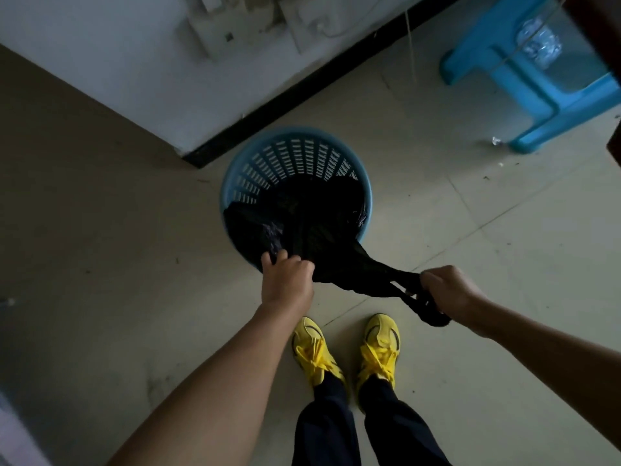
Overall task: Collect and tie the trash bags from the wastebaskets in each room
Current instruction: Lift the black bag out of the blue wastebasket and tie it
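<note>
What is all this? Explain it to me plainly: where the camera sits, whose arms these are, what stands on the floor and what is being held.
There is no machine here. One camera sits on a person's head and looks down, so the two bare arms are that person's own, and the yellow shoes are on their feet. On the tiled floor, by a wall corner, stands a blue wastebasket with a black trash bag inside it. The left hand grips the bag's edge at the near rim. The right hand has a grip on a stretched, twisted strip of the same bag, drawn out to the side. Farther off stands a blue plastic stool with crumpled clear plastic on it.
</note>
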Available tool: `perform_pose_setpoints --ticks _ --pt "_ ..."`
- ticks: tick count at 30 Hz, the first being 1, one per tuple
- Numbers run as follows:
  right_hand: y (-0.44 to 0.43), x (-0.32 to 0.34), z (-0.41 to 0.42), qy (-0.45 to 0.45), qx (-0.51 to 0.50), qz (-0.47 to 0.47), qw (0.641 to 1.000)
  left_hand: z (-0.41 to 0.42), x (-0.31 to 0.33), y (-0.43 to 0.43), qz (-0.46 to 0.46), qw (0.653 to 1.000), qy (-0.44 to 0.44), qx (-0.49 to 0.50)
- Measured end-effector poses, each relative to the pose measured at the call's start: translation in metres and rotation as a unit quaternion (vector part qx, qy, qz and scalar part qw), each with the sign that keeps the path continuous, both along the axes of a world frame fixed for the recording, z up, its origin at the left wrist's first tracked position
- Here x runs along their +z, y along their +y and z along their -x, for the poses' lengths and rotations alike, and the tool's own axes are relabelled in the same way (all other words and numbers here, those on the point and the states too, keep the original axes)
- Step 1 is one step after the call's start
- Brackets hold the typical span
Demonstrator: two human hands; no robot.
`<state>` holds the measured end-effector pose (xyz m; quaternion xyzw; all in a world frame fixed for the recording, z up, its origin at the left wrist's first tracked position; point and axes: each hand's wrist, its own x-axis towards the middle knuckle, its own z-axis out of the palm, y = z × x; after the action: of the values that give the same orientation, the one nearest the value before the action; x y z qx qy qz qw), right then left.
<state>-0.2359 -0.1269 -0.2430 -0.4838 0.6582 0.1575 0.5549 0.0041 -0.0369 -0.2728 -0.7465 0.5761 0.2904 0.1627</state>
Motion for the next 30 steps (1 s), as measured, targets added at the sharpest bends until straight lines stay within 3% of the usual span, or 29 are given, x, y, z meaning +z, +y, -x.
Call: perform_pose_setpoints --ticks 2,7,11,13,17,18,24,30 --pt "-0.009 0.009 -0.008 -0.029 -0.073 -0.035 0.996 -0.007 0.005 0.006 0.029 0.999 0.023 0.038" --pt "-0.052 0.011 -0.046 -0.03 -0.19 0.002 0.981 -0.031 0.017 0.022 0.097 0.972 0.08 0.199" --pt "-0.082 0.003 -0.095 -0.039 -0.241 0.024 0.969 -0.045 0.013 0.034 0.095 0.961 0.082 0.247" --pt "-0.087 -0.003 -0.117 -0.006 -0.202 0.01 0.979 -0.048 0.008 0.039 0.086 0.96 0.089 0.251" --pt "-0.077 -0.015 -0.144 0.07 0.026 -0.11 0.991 -0.048 0.001 0.046 0.088 0.955 0.111 0.26" --pt "-0.072 -0.021 -0.147 0.076 0.044 -0.115 0.989 -0.047 0.0 0.047 0.092 0.953 0.112 0.266" --pt "-0.056 -0.024 -0.14 0.001 -0.064 0.0 0.998 -0.049 0.016 0.043 0.145 0.908 0.154 0.36" --pt "-0.056 0.051 -0.141 -0.093 -0.078 0.044 0.992 -0.056 0.066 0.015 0.236 0.857 0.167 0.427"
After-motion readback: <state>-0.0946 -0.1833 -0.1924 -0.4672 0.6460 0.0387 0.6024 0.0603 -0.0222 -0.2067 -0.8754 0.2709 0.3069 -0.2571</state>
